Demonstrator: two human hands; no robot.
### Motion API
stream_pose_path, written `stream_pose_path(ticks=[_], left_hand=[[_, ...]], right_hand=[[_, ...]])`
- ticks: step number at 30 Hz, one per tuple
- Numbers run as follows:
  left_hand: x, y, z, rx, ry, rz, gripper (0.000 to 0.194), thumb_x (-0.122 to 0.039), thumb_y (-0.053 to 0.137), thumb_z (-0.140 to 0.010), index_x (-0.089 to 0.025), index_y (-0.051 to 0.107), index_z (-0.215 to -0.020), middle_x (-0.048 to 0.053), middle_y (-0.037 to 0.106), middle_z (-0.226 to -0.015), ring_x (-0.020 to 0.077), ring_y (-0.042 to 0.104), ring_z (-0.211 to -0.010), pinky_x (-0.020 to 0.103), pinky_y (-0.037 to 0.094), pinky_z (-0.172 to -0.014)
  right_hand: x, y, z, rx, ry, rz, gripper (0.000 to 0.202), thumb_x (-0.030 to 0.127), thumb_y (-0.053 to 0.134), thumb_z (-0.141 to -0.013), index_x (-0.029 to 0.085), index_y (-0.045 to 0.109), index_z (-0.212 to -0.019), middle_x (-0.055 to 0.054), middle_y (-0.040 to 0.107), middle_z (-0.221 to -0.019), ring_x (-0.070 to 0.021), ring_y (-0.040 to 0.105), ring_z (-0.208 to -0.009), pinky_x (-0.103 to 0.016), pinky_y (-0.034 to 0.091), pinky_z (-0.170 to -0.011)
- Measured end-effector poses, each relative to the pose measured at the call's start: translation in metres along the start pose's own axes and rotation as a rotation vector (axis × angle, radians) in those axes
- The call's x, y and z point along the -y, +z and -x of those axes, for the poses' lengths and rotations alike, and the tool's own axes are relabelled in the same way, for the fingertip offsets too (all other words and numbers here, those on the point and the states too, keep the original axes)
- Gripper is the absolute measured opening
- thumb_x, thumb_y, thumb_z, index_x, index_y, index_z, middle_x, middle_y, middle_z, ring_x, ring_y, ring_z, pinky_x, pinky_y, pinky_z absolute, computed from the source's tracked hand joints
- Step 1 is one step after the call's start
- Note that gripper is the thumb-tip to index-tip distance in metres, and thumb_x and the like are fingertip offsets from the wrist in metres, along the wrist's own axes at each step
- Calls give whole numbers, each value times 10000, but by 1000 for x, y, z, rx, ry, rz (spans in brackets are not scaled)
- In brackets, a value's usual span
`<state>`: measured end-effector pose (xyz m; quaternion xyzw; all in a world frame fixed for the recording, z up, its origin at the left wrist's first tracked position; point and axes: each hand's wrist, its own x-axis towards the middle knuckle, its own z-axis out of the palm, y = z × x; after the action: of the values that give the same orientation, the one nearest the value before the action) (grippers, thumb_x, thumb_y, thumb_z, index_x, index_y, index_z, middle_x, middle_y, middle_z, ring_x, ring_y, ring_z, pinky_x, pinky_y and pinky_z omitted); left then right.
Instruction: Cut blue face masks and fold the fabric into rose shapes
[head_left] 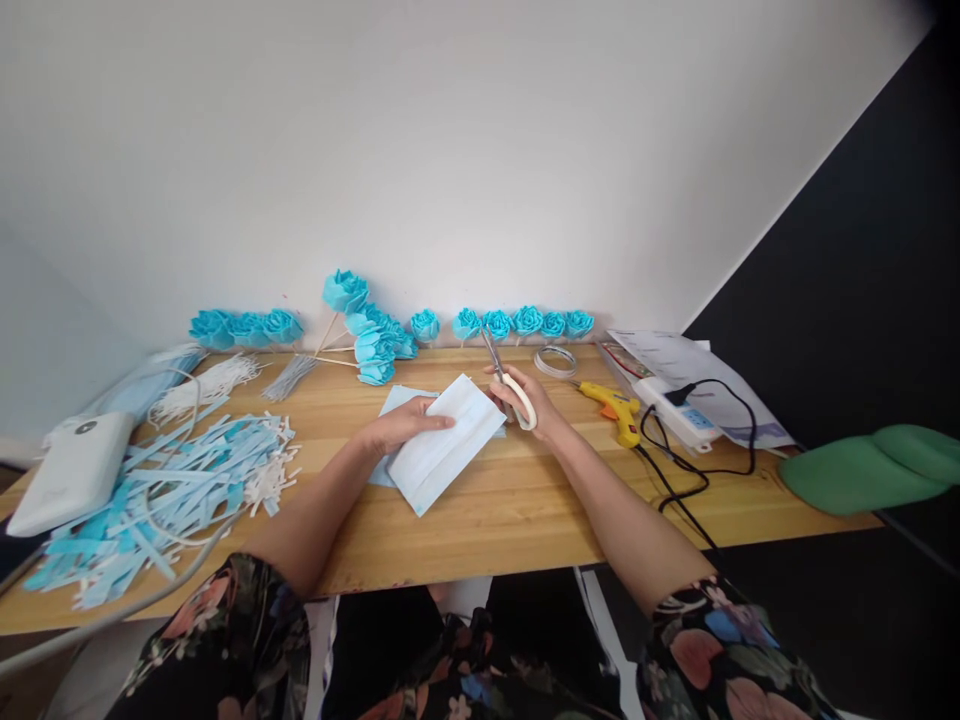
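Note:
My left hand (411,424) grips a pale blue pleated sheet (448,450) that looks like a face mask without its loops, thumb on top. Another light blue sheet (381,474) lies partly hidden beneath it on the table. My right hand (536,392) holds a pair of scissors (517,395) with cream handles, blades pointing up and away from me. The scissors are just right of the sheet's upper right edge. Blue paper-like roses (528,320) stand along the wall behind my hands, and more roses on sticks (375,345) lie in a bunch.
Cut blue strips (187,480) are piled on the wooden table (465,545) at left, near a white power bank (79,470), white cords (217,385) and grey wires (291,376). At right are a tape roll (555,361), yellow glue gun (616,410), power strip (679,418) and green object (862,470).

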<state>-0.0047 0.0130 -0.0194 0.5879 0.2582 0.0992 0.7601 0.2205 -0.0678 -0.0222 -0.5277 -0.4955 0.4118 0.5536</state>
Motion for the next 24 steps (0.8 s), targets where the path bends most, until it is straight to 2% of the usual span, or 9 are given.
stream_pose_path(ticks=[7, 17, 24], left_hand=[[-2, 2, 0, 5, 8, 55, 485, -376, 862, -602, -115, 687, -972, 67, 746, -867, 163, 666, -704, 268, 514, -679], [3, -1, -6, 10, 23, 167, 578, -360, 914, -504, -108, 700, -978, 94, 754, -879, 169, 676, -706, 274, 531, -688], [6, -8, -10, 0, 50, 253, 604, -335, 918, -488, -99, 691, -996, 97, 753, -861, 176, 674, -684, 290, 537, -666]], right_hand=[[-4, -4, -1, -94, -65, -31, 501, 527, 704, -741, 226, 615, -1131, 22, 620, -714, -104, 525, -539, -235, 389, -459], [-4, -11, -2, -92, -128, -79, 455, 513, 672, -788, 216, 612, -1128, -4, 653, -746, -112, 525, -539, -230, 374, -421], [-8, -11, -4, -97, -97, -58, 481, 530, 679, -775, 212, 613, -1130, -12, 669, -746, -117, 526, -526, -233, 371, -399]])
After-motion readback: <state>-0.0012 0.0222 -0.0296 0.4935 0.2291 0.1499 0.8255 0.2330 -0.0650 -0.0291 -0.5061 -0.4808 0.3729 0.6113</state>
